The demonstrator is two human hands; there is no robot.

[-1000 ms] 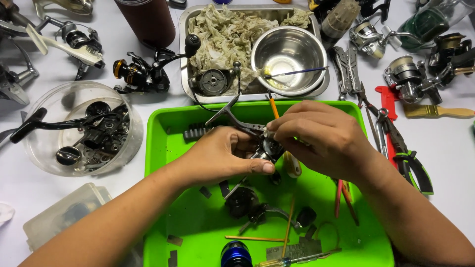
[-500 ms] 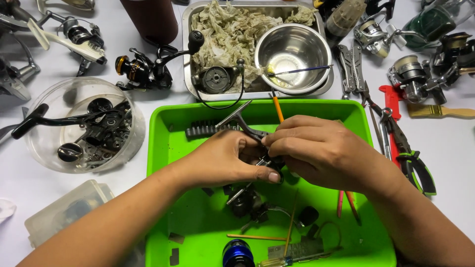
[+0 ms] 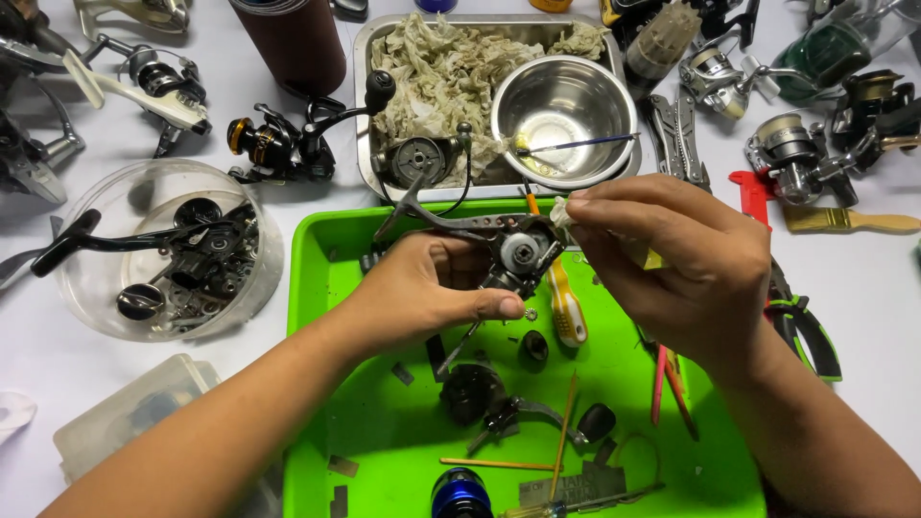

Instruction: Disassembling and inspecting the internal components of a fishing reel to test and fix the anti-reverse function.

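Over green tray (image 3: 331,278) | left hand (image 3: 422,293) grip closed on dark, opened reel body (image 3: 513,251) | right hand (image 3: 672,273) pinches small pale scrap (image 3: 561,213)

Place: fishing-reel repair workbench.
Evidence: spinning reels (image 3: 278,144) scattered about; clear bowl of reel parts (image 3: 173,254); green tray (image 3: 384,441) holding small parts; pliers (image 3: 801,321); screwdriver (image 3: 566,302); brush (image 3: 849,221).

My white table (image 3: 38,355) carries a green tray (image 3: 317,288) in front of me and a metal tray (image 3: 362,58) behind it. At my left sit a clear bowl (image 3: 264,278), a plastic box (image 3: 115,422) and reels (image 3: 278,144). At my right lie more reels (image 3: 796,158), pliers (image 3: 806,331) and a brush (image 3: 849,221).
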